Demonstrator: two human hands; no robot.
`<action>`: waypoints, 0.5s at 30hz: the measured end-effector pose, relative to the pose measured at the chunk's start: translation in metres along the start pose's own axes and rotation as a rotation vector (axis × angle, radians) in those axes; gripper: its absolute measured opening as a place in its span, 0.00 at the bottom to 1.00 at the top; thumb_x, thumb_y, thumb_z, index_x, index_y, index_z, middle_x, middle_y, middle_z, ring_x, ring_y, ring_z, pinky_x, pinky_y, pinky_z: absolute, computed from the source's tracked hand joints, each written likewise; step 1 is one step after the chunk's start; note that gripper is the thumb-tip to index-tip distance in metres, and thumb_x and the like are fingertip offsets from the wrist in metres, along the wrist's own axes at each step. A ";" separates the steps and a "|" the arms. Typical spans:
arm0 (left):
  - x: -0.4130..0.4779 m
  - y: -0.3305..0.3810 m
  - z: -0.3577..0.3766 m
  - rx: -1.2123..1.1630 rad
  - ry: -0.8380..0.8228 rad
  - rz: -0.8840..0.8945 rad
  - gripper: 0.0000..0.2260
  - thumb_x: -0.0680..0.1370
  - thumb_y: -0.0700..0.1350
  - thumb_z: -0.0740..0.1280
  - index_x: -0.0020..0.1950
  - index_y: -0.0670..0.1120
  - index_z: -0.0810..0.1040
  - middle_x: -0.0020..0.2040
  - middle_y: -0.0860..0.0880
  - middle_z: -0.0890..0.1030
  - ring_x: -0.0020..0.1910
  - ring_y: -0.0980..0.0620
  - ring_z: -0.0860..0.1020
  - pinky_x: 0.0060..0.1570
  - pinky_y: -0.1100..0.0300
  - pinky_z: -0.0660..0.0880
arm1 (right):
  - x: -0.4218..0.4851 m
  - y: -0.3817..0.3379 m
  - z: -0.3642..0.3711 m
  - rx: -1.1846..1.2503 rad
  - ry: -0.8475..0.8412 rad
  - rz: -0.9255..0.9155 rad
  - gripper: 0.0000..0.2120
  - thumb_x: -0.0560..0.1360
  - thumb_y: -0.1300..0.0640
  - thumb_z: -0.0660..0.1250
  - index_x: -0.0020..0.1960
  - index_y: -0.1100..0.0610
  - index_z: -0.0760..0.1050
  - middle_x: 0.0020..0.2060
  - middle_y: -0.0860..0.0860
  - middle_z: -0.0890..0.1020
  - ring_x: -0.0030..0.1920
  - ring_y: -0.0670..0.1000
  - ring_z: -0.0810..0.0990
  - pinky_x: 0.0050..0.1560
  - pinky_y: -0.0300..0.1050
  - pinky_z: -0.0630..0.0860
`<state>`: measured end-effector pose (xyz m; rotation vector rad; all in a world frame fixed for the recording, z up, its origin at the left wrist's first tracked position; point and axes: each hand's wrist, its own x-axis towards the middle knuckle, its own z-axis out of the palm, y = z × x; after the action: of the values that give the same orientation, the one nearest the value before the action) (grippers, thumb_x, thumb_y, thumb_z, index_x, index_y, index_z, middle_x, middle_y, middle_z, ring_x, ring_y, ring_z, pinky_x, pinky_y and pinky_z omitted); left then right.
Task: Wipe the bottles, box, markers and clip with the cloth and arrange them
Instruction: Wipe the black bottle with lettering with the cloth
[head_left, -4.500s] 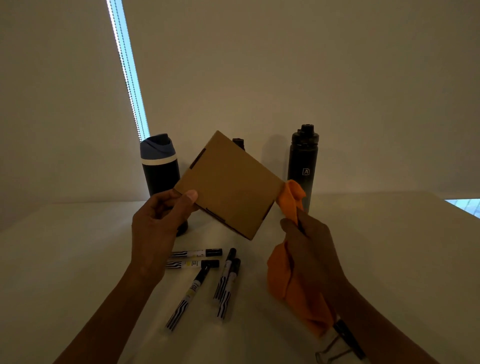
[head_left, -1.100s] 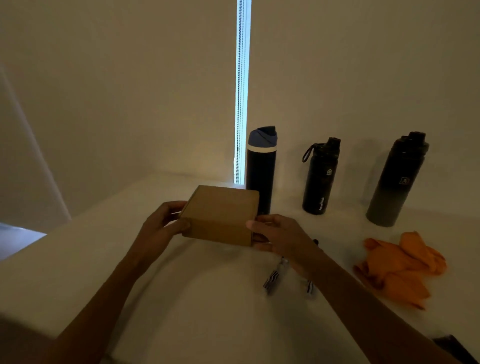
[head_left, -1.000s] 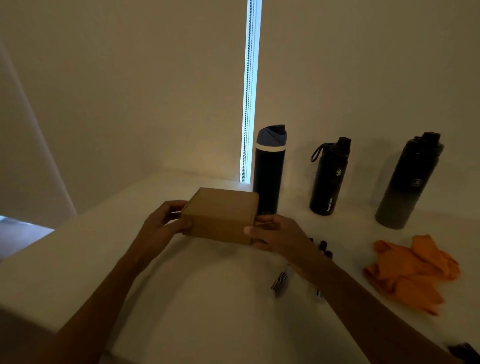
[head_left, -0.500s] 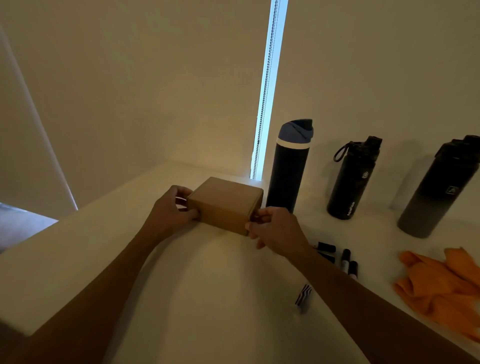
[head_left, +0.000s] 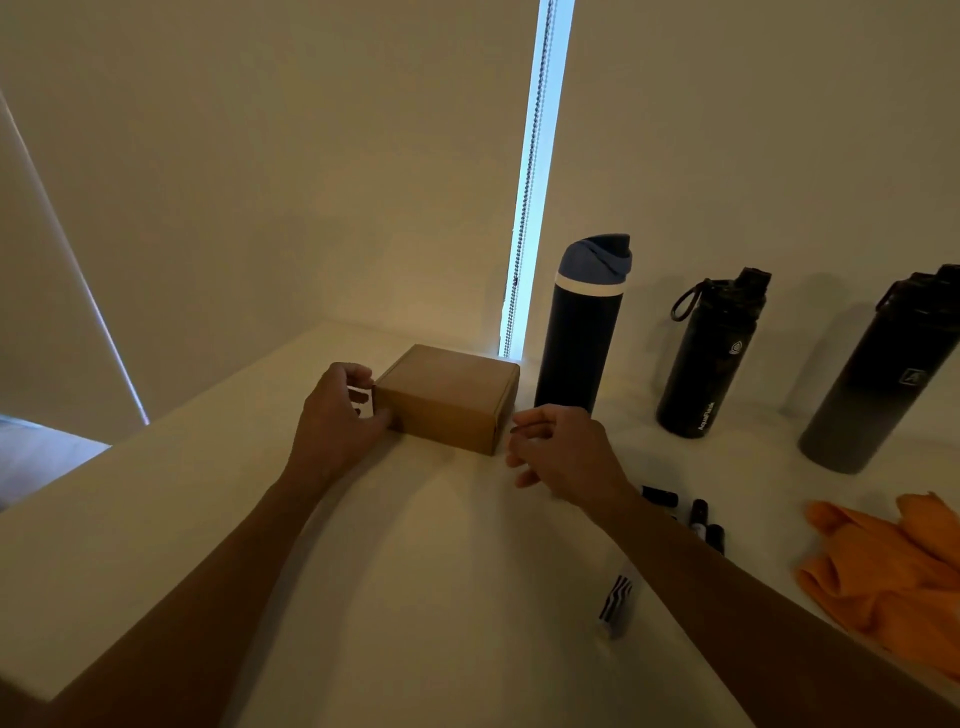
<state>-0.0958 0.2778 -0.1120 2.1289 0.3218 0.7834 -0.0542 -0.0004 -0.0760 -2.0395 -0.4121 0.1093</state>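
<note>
The brown cardboard box (head_left: 447, 400) sits flat on the white table (head_left: 415, 571), near the back wall. My left hand (head_left: 340, 415) holds its left end, thumb at the front corner and fingers curled at the back. My right hand (head_left: 563, 449) hovers just off the box's right corner with loosely curled fingers and holds nothing. Three bottles stand to the right: a blue-lidded bottle (head_left: 584, 338), a black bottle with a loop (head_left: 711, 358) and a grey-black bottle (head_left: 883, 384). The markers (head_left: 696, 514) lie partly hidden under my right forearm. The orange cloth (head_left: 893, 571) lies crumpled at the right.
A bright window slit with a bead chain (head_left: 530, 208) runs down the wall behind the box. The table's left edge (head_left: 156, 421) drops off close to my left hand. One striped marker end (head_left: 615, 605) pokes out below my right arm.
The box was wiped, the cloth laid down at the right, and the box carried left and set on the table. My right hand has just come off it.
</note>
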 end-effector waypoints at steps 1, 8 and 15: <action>-0.002 0.002 0.000 0.036 0.029 0.017 0.24 0.70 0.48 0.77 0.62 0.51 0.73 0.58 0.56 0.78 0.53 0.58 0.78 0.52 0.51 0.81 | -0.003 0.002 -0.005 0.007 0.004 0.003 0.11 0.77 0.59 0.71 0.59 0.56 0.78 0.44 0.51 0.85 0.35 0.45 0.85 0.29 0.33 0.77; -0.025 0.047 0.017 0.178 0.096 0.181 0.18 0.75 0.48 0.74 0.62 0.51 0.74 0.60 0.53 0.76 0.55 0.54 0.75 0.50 0.56 0.75 | -0.027 0.021 -0.062 -0.042 0.086 0.007 0.07 0.76 0.56 0.73 0.53 0.51 0.82 0.45 0.48 0.85 0.40 0.44 0.86 0.34 0.38 0.81; -0.069 0.103 0.082 -0.008 -0.146 0.262 0.06 0.79 0.50 0.71 0.54 0.53 0.77 0.47 0.57 0.80 0.45 0.60 0.79 0.44 0.65 0.73 | -0.065 0.049 -0.136 -0.079 0.154 0.049 0.04 0.74 0.56 0.75 0.49 0.51 0.82 0.42 0.47 0.86 0.38 0.44 0.86 0.32 0.39 0.80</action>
<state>-0.1011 0.1298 -0.0989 2.2339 -0.0383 0.7675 -0.0691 -0.1570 -0.0582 -2.1199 -0.2736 -0.0346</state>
